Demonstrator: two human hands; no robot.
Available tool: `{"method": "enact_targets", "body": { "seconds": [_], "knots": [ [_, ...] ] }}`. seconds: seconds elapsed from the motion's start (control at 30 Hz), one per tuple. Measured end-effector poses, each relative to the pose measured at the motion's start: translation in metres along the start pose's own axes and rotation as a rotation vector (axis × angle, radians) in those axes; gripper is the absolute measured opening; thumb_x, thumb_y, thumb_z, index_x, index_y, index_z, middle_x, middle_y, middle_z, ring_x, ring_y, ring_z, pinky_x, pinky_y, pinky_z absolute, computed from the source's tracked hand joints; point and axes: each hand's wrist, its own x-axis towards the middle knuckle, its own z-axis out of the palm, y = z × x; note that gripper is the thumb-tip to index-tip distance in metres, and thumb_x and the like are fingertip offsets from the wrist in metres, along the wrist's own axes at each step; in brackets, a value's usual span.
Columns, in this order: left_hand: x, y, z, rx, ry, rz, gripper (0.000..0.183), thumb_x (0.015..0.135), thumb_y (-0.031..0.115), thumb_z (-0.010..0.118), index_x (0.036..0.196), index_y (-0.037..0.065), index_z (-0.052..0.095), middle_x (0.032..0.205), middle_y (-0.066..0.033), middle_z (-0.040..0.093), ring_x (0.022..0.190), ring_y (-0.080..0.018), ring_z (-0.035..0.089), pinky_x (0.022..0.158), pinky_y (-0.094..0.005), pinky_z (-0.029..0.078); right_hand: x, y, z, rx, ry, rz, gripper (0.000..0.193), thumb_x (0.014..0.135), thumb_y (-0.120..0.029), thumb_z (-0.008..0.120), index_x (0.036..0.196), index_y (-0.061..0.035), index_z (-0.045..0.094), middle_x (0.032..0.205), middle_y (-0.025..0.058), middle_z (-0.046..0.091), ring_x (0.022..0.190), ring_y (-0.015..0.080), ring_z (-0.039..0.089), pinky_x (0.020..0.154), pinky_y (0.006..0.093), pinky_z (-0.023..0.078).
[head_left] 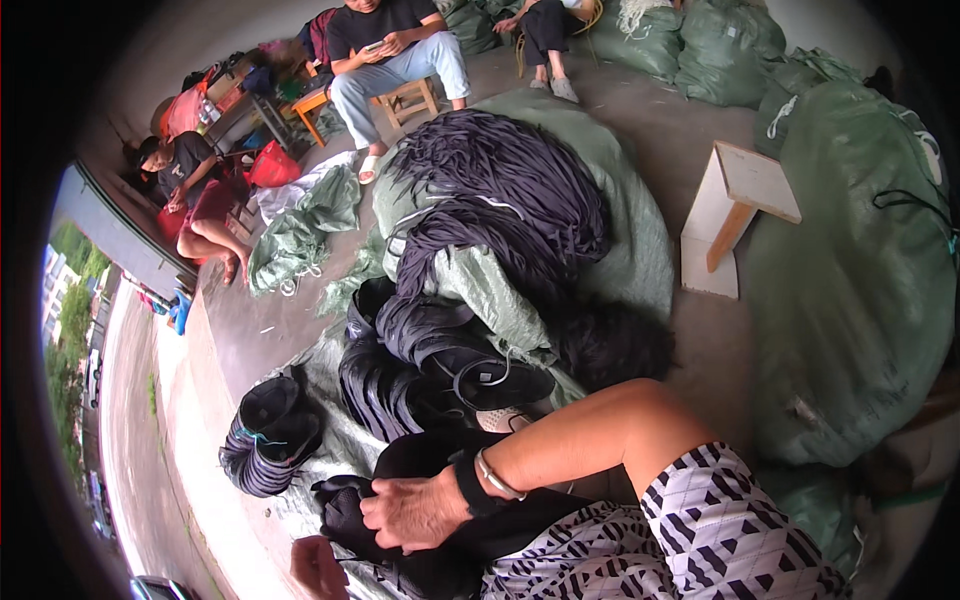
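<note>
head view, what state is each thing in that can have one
Dark fabric, bunched
Right hand, closed on the dark fabric
Left hand, partly in view, grip unclear
Purple strips, heaped loose
Black curved pieces, nested in stacks
Large green sack at right, full, bulging
Green sack at left, crumpled
Phone, held by seated person

The left hand (318, 568) is too blurry to tell what its fingers do. The right hand (415, 510) hides part of the black cloth (345, 512). The top edge cuts off the head of the person in black pants (548, 28).
</note>
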Motion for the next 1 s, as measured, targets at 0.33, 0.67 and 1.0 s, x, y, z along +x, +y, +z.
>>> {"method": "enact_targets", "body": {
  "seconds": [0.33,0.67,1.0],
  "knots": [
    [-0.026,-0.006,0.007,-0.008,0.103,0.198,0.011,0.095,0.009,0.046,0.099,0.001,0.053,0.077,-0.0008,0.052,0.058,-0.0037,0.038,0.050,-0.0193,0.033,0.064,-0.040,0.028,0.786,-0.194,0.596,0.021,0.079,-0.008,0.055,0.097,0.0027,0.056,0.077,0.0201,0.063,0.068,0.0328,0.065,0.058,0.0395,0.052],
    [-0.008,-0.013,0.003,-0.424,0.103,0.011,0.016,0.096,0.018,0.046,0.100,0.004,0.051,0.070,-0.0009,0.052,0.055,-0.0052,0.041,0.051,-0.0195,0.036,0.071,-0.017,0.022,1.053,-0.457,0.780,0.029,0.091,-0.024,0.044,0.087,0.0005,0.058,0.057,0.0089,0.058,0.040,0.0191,0.056,0.042,0.0303,0.045],
    [0.027,-0.206,-0.211,-0.799,0.891,-0.348,0.019,0.090,0.026,0.046,0.074,0.018,0.049,0.066,0.0025,0.053,0.041,-0.0044,0.037,0.036,-0.0184,0.031,-0.027,0.066,-0.043,1.442,0.228,0.876,0.024,0.087,-0.021,0.052,0.089,0.0004,0.062,0.087,0.0130,0.065,0.075,0.0218,0.066,0.061,0.0317,0.054]
  ]
}}
